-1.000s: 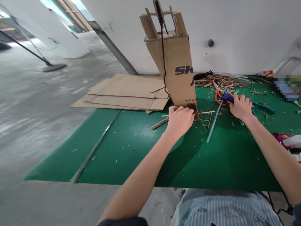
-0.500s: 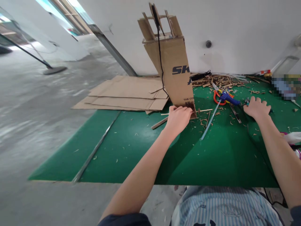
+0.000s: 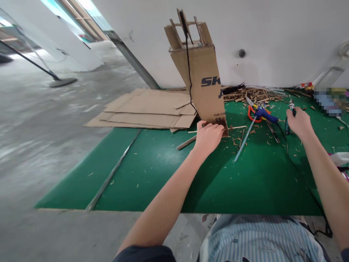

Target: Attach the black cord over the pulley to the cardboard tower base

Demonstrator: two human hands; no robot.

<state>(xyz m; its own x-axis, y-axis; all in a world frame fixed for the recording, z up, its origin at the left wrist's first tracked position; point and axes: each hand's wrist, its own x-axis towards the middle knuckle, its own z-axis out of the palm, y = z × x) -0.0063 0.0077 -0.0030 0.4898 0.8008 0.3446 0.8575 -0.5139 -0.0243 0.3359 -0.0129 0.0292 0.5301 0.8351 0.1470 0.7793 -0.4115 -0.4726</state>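
Workbench is a smooth green mat [image 3: 141, 174] dusted with cardboard shavings, and the main piece is a tall, narrow cardboard tower [image 3: 201, 87] standing on it, tilted, with dark "SK" lettering on its corrugated brown face and a slatted cardboard frame on top. A thin black cable [image 3: 187, 62] runs down its side. My left hand [image 3: 208, 137] is at the tower's bottom corner, fingers curled narrow and pinching the edge, with the wrist low and the forearm angled in from the lower left. The right hand [image 3: 299, 123] is off to the right, fingers closed around small pliers [image 3: 289, 116] with dark grips, held upright. Between the hands lie a blue hot glue gun [image 3: 265, 114], orange-handled scissors [image 3: 252, 114] and a clear glue stick [image 3: 244, 145]. Behind them is a messy heap of cardboard strips [image 3: 252, 94], and flat corrugated sheets [image 3: 147, 109] are stacked left of the tower, partly on the mat.
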